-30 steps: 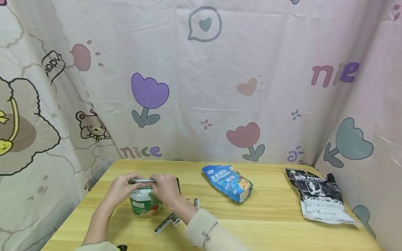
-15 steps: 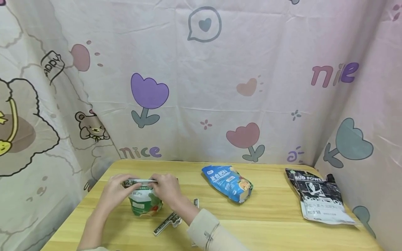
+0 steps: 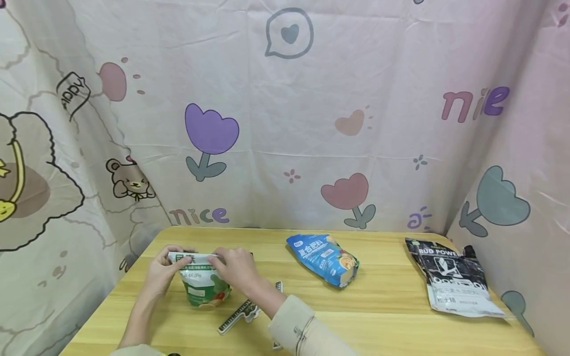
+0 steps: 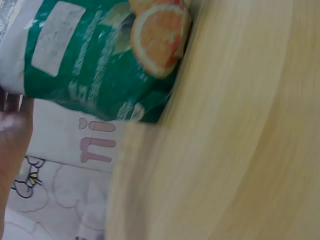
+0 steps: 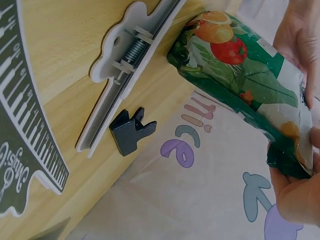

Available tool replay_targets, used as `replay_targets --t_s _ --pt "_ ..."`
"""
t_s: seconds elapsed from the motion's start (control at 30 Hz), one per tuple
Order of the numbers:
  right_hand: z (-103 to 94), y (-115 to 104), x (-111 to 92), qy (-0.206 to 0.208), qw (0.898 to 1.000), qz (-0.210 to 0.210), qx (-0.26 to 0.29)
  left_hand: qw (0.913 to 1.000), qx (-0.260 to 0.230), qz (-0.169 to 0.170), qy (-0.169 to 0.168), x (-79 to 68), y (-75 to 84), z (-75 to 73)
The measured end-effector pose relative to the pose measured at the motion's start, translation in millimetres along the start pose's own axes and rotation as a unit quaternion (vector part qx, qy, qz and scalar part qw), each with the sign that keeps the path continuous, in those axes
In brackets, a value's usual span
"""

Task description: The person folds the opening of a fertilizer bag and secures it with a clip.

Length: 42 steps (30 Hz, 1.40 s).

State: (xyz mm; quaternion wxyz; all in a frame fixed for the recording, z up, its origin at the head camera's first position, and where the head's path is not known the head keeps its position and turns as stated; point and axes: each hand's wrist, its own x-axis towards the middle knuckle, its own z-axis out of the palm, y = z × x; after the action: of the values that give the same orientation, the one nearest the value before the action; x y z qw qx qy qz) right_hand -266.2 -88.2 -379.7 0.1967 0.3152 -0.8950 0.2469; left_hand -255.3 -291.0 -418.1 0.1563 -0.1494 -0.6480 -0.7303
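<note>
A green-and-white fertilizer bag [image 3: 205, 284] with fruit and vegetable pictures stands on the table at the left, its upper part between both hands. My left hand [image 3: 160, 272] pinches the top left corner, thumb in front and fingers mostly behind. At the top right, my right hand [image 3: 238, 269] holds the same edge. In the right wrist view, the right hand's fingers [image 5: 295, 197] curl at the bag's corner. Near the right forearm lies a piano-key-patterned clip [image 3: 236, 316]. The right wrist view also shows a white clip with a spring [image 5: 131, 55] and a black clip [image 5: 131, 132].
A blue fertilizer bag [image 3: 325, 259] lies at the table's middle back. Farther right is a black-and-white bag [image 3: 454, 279]. Another clip edge [image 3: 277, 344] peeks out beside the right sleeve. Printed curtains [image 3: 271, 123] stand behind the wooden table [image 3: 378, 331] and at its sides.
The bag's top, earlier a thin edge between the hands, has opened out to show its white panel and large print. The left hand has shifted slightly outward; the right has barely moved.
</note>
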Motion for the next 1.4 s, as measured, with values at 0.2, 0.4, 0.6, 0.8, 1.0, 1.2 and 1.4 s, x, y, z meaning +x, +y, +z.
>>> replay_targets --t_s 0.2,0.4,0.6,0.8,1.0,1.2,1.4 --pt "-0.4 -3 0 0.005 1.000 -0.002 -0.017 0.9918 -0.127 -0.005 0.013 -0.6 -9.8 4.7" --pt "1.8 -3 -1 0.050 0.998 -0.016 -0.025 0.9883 -0.135 -0.024 0.067 0.0 -9.3 10.4" --pt "3.2 -2 0 0.062 0.997 -0.022 -0.046 0.9872 -0.134 -0.024 0.083 -0.3 -9.5 11.9" --pt "-1.1 7 3 0.023 0.999 -0.014 0.034 0.9877 -0.145 -0.029 0.051 0.1 -11.9 6.9" --pt "-6.0 15 2 -0.022 0.983 0.027 0.178 0.9845 -0.171 -0.023 0.031 -1.2 -13.5 2.2" --pt "-3.2 15 -1 -0.010 0.982 0.023 0.187 0.9787 -0.198 -0.011 0.051 -3.6 -13.0 5.1" --pt "-0.9 15 -4 0.013 0.980 0.006 0.200 0.9806 -0.189 -0.011 0.049 -4.9 -11.7 4.6"
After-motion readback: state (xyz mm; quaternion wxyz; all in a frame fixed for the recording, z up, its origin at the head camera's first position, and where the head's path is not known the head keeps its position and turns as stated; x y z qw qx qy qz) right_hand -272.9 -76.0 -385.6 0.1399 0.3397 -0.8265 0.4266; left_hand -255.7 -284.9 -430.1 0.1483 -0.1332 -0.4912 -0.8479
